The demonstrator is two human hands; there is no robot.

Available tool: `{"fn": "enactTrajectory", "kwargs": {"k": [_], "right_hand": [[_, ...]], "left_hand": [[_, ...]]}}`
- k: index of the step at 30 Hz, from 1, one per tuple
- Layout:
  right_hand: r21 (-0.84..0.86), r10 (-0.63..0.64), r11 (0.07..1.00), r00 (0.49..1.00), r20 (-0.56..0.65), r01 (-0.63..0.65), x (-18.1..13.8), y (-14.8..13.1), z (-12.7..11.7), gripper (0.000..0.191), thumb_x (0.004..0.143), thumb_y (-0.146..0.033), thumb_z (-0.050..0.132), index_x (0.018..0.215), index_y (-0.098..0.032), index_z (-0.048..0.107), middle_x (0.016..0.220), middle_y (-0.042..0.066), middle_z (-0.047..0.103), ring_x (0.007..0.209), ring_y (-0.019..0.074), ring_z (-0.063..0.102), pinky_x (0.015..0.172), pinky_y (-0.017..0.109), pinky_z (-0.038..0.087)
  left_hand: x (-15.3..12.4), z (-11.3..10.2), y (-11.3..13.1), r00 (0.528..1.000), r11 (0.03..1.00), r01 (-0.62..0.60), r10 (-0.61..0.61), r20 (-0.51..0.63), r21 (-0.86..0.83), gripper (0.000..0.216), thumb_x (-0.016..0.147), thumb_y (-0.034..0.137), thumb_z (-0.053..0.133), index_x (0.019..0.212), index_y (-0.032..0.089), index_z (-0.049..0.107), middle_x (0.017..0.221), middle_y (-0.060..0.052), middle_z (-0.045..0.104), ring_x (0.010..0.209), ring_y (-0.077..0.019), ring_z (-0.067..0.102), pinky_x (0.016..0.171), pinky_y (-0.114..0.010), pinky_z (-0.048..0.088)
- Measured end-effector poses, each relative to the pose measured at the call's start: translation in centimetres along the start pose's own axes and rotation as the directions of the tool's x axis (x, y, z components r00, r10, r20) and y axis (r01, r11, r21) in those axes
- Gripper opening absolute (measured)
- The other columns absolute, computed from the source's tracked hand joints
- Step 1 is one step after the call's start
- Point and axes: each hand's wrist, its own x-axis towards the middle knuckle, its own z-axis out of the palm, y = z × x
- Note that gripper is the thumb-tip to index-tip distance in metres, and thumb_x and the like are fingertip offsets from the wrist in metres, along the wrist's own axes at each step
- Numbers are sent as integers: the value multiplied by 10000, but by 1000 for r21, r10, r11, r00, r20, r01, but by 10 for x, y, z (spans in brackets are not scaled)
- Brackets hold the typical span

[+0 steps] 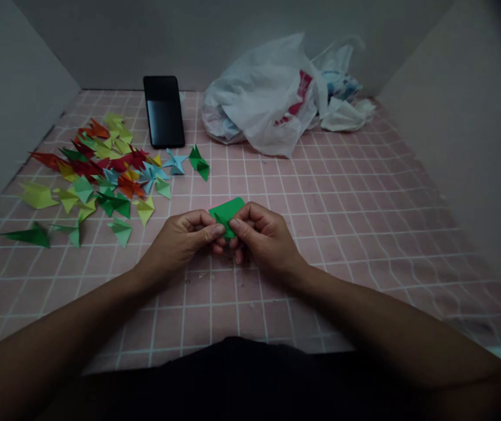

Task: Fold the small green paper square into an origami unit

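Between my two hands is a small piece of bright green folded paper (228, 209), held just above the table. My left hand (191, 234) pinches its lower left part between thumb and forefinger. From the other side, my right hand (261, 234) grips its lower right edge the same way. A crease or raised flap shows on the paper near the thumbs. Fingers hide its lower part. To the left lies a spread of folded paper cranes (114, 169) in red, orange, yellow, green and light blue.
A black phone (165, 114) leans upright at the back wall. Right of it sits a crumpled white plastic bag (263, 96) with red print, beside a smaller bag with blue print (342, 85). A pink checked cloth (346, 245) covers the table, with pale walls around.
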Motion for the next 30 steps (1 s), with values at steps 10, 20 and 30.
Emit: {"fn": "enactTrajectory", "kwargs": {"k": [10, 20, 30], "right_hand": [[3, -1, 1000, 1000, -4, 1, -1, 0, 1, 278, 891, -408, 680, 809, -200, 514, 619, -61, 616, 396, 59, 558, 360, 154, 415], [-25, -5, 1000, 1000, -9, 5, -2, -1, 3, 242, 891, -368, 655, 798, -206, 501, 604, -65, 603, 399, 66, 549, 363, 166, 408], [-105, -5, 994, 999, 39, 9, 2, -2, -1, 190, 896, -320, 627, 797, -199, 520, 646, -47, 606, 441, 73, 574, 401, 178, 428]], "left_hand": [[0, 1, 2, 1000, 998, 13, -12, -23, 54, 260, 751, 371, 813, 638, 194, 661, 623, -5, 669, 567, -133, 610, 571, -266, 491], [0, 0, 4, 1000, 997, 0, 2, -22, 79, 239, 759, 327, 797, 639, 175, 657, 626, 0, 673, 575, -121, 619, 579, -242, 490], [1, 0, 5, 1000, 990, -14, 17, -19, 142, 228, 783, 271, 737, 640, 168, 592, 562, 37, 629, 480, -69, 538, 489, -183, 402]]}}
